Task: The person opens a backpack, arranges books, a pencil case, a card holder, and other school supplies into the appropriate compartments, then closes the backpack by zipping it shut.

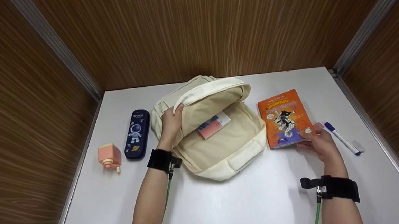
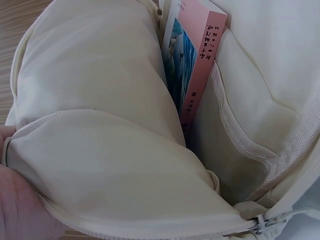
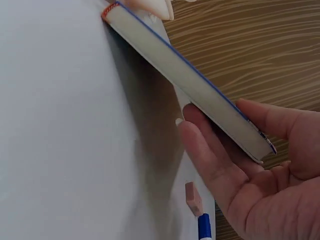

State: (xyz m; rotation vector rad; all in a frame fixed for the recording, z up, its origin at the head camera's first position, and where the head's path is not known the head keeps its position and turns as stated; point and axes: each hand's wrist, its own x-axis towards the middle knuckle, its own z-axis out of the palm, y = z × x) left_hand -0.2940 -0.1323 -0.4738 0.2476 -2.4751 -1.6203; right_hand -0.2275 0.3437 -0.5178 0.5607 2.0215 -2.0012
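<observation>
R hand (image 1: 321,143) grips orange book (image 1: 284,115) at lower R corner: thumb (image 3: 267,119) on cover, fingers (image 3: 197,147) beneath; held end tilted up off tabletop (image 1: 247,206), R of backpack (image 1: 218,171). L hand (image 1: 171,124) pinches backpack flap (image 1: 206,106) by its edge; pink bk. (image 1: 215,125) inside, to R of L fingers (image 1: 178,110).

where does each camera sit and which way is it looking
Head: worn on the head, looking forward and down at the white table; the left hand, right hand and both forearms show.
Left wrist: on that wrist, looking into the open backpack; part of the left hand shows at the picture's left edge.
Right wrist: on that wrist, facing the page edge of the orange book; the right hand holding it shows.
Shared: head and left wrist both see the pink-spined book inside the backpack.
</observation>
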